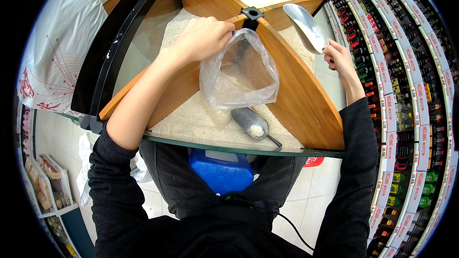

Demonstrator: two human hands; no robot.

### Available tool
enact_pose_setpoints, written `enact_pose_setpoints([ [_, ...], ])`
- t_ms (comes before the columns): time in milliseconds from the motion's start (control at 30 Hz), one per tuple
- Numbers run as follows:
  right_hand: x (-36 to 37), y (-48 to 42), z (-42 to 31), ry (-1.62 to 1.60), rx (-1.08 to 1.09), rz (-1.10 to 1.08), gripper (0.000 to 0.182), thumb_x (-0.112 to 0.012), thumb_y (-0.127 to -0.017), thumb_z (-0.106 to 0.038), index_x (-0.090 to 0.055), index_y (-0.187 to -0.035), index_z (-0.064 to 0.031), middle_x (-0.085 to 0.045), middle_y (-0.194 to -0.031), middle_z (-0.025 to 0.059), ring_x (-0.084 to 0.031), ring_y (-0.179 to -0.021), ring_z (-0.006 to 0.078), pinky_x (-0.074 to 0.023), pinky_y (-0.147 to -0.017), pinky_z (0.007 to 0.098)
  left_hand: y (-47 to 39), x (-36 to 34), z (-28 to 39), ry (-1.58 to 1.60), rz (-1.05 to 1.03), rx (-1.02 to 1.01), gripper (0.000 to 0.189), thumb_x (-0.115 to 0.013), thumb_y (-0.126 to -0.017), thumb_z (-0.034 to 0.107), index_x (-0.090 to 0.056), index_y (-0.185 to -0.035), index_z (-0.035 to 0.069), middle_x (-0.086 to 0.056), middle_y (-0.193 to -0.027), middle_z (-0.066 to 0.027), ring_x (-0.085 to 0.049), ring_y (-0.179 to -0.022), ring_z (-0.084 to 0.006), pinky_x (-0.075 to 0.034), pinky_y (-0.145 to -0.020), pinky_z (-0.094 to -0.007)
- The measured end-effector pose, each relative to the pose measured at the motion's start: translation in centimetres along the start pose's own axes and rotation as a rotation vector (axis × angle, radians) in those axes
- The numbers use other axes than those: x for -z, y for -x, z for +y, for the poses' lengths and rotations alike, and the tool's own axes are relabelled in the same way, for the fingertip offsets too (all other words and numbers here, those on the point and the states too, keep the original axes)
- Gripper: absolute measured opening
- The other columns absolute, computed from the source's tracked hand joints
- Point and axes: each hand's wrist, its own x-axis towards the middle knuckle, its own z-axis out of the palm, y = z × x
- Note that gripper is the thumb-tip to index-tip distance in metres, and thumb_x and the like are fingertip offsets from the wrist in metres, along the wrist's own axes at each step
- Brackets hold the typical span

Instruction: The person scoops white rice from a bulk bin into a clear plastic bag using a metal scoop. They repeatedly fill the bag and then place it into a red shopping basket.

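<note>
My left hand (206,39) grips the rim of a clear plastic bag (238,95) close to the central post of a divided wooden bin. The bag's mouth gapes upward, and some pale grain shows inside it. To the right, my right hand (339,57) holds a shiny metal scoop (306,27) by its handle end, raised over the right-hand compartment. A little white grain or its residue appears in that scoop. Below the bag, a second, duller metal scoop (251,123) lies on the rice (190,114) in the near compartment, with a few grains in it.
Wooden dividers (297,82) meet at a black post (253,13). A glass panel (244,147) edges the bin in front of me. Shelves of bottles (398,114) line the right side. A large printed sack (61,46) stands at left. Beneath the glass sits a blue container (220,172).
</note>
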Motion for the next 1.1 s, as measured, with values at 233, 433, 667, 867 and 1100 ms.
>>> enact_pose_setpoints([
  [233, -0.5, 2.6, -3.7, 0.074, 0.087, -0.198, 0.048, -0.053, -0.086, -0.01, -0.049, -0.133, -0.0036, -0.043, -0.063, -0.0083, -0.032, -0.052, -0.001, -0.0189, -0.042, 0.0178, 0.2, -0.1, -0.3, -0.006, 0.038, -0.034, 0.019, -0.048, -0.088, 0.016, -0.063, -0.089, 0.005, -0.063, -0.07, -0.0164, -0.062, -0.069, -0.0337, -0.047, -0.065, -0.0443],
  [433, -3.1, 5.3, -6.6, 0.135, 0.247, -0.4, 0.047, -0.059, -0.086, -0.009, -0.049, -0.132, -0.0046, -0.049, -0.061, -0.0067, -0.034, -0.051, 0.0, -0.0245, -0.047, 0.0187, 0.0, -0.3, -0.3, -0.026, 0.056, -0.036, 0.02, -0.049, -0.087, 0.015, -0.066, -0.088, 0.005, -0.065, -0.071, -0.0174, -0.064, -0.068, -0.0343, -0.051, -0.064, -0.0435],
  [667, -4.8, 5.9, -6.4, 0.467, 0.409, -0.38, 0.044, -0.061, -0.084, -0.007, -0.054, -0.127, -0.0047, -0.065, -0.067, 0.0096, -0.061, -0.057, 0.0111, -0.0449, -0.058, 0.0244, -0.1, -0.1, -0.3, -0.027, 0.031, -0.026, 0.02, -0.051, -0.087, 0.016, -0.067, -0.09, 0.004, -0.065, -0.072, -0.0172, -0.065, -0.069, -0.0327, -0.052, -0.065, -0.0419],
  [867, -7.4, 6.9, -5.9, 0.704, 0.589, -0.168, 0.042, -0.066, -0.082, -0.013, -0.058, -0.123, -0.0102, -0.066, -0.078, 0.0182, -0.065, -0.074, 0.0328, -0.0517, -0.07, 0.0398, -0.2, -0.1, -0.3, -0.034, 0.031, -0.036, 0.019, -0.052, -0.087, 0.017, -0.066, -0.089, 0.004, -0.065, -0.071, -0.0172, -0.065, -0.069, -0.0333, -0.052, -0.065, -0.0426],
  [1100, -8.3, 7.1, -5.5, 0.874, 0.65, -0.089, 0.046, -0.067, -0.082, -0.014, -0.055, -0.126, -0.0158, -0.061, -0.063, 0.0151, -0.063, -0.061, 0.0326, -0.0514, -0.061, 0.0403, -0.1, -0.1, -0.2, -0.007, 0.033, -0.034, 0.019, -0.05, -0.087, 0.016, -0.065, -0.088, 0.005, -0.065, -0.07, -0.017, -0.064, -0.069, -0.0336, -0.051, -0.065, -0.0437],
])
